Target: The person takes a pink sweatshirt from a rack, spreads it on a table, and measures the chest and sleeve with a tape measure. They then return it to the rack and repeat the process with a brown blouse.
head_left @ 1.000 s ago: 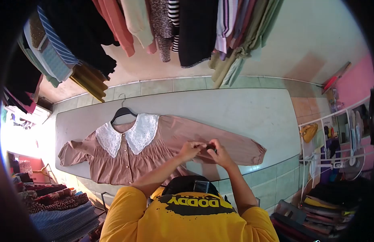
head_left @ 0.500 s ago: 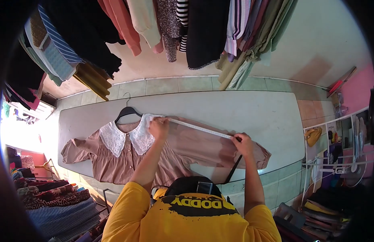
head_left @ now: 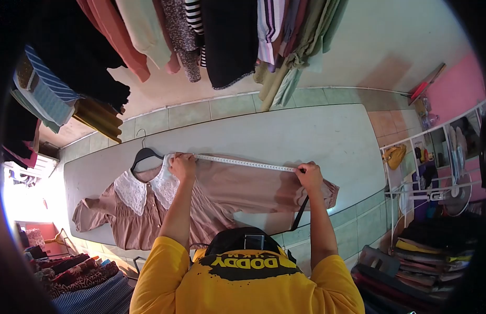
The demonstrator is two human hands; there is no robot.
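One tabletop point(head_left: 316, 136), grey, runs 9 to 3 o'clock across mid frame. One brown dress point(head_left: 222, 193) lies flat on it, bodice toward 8 o'clock, one long sleeve stretched out to 3 o'clock, the other short toward 9. One white lace collar point(head_left: 132, 189) sits at the neck, one black hanger point(head_left: 143, 154) pokes out at 10 o'clock of the collar. One row of small buttons runs down the front, too small to count.

Left hand point(head_left: 182, 166) rests at the shoulder seam just beside the collar, fingers clenched on one end of one white measuring tape point(head_left: 243, 163), pinning it to the fabric. The tape runs taut along the top edge of the sleeve toward 3 o'clock. Right hand point(head_left: 309, 175) sits at the cuff end, fingers pinching the tape there; a dark strap-like tail hangs from that hand down toward 6 o'clock over the tabletop edge. Two hands, both on the tape, well apart.

At 12 o'clock one rail of hanging clothes point(head_left: 222, 36), many pieces, count unclear. At 7 o'clock one stack of folded fabrics point(head_left: 86, 282). At 4 o'clock another stack of folded clothes point(head_left: 426, 267). At 3 o'clock one white wire rack point(head_left: 436, 167) with one yellow bag point(head_left: 393, 156) on it.
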